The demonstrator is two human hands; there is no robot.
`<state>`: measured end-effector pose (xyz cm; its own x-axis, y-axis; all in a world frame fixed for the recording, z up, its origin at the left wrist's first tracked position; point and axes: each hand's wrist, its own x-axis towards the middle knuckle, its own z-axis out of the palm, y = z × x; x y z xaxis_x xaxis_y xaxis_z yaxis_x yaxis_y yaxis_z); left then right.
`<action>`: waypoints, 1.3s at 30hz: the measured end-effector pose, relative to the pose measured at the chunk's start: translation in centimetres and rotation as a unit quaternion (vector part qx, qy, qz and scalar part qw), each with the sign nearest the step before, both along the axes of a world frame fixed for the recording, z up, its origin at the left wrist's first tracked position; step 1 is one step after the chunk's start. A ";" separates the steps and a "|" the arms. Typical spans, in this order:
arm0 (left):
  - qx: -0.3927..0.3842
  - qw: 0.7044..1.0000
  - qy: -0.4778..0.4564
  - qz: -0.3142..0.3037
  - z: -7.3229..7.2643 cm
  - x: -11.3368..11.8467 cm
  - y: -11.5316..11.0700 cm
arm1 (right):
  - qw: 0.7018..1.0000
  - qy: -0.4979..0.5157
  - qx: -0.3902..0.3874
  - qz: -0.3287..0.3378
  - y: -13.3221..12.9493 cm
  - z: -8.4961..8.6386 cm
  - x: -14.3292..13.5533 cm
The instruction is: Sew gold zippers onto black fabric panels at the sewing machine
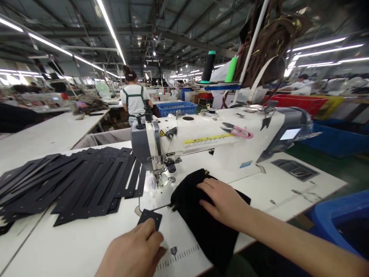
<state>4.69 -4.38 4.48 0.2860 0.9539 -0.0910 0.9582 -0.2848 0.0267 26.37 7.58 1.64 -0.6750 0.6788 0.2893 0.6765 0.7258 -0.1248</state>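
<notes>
My left hand (134,248) is closed on a small dark panel (150,217) with small holes, at the front edge of the sewing machine's bed. On the black fabric piece (198,215) rests my right hand (223,200), its fingers apart and the palm down. The fabric lies right of the needle area and hangs over the table's front edge; small brass-coloured bits show at its upper end and left side. Just behind both hands stands the white sewing machine (230,154), its presser foot (160,179) with nothing under it.
Overlapping dark slotted panels (86,181) cover the table's left part. Pink-handled snips (238,130) lie on the machine arm. Thread cones (208,67) stand behind. A blue bin (343,219) is at the right. A person (134,94) sits farther back near a blue basket (176,108).
</notes>
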 end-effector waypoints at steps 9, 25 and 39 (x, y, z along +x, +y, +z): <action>0.066 0.991 -0.057 0.102 0.3 0.5 5.1 | 0.987 0.083 0.113 0.076 -2.1 5.5 5.3; -0.077 0.942 -0.324 0.049 -1.6 6.4 9.4 | 0.993 -0.051 -0.057 0.090 -7.8 2.7 9.2; -0.269 0.825 -0.490 0.082 -1.5 6.0 11.0 | 0.980 -0.005 -0.154 0.129 -4.1 0.3 9.8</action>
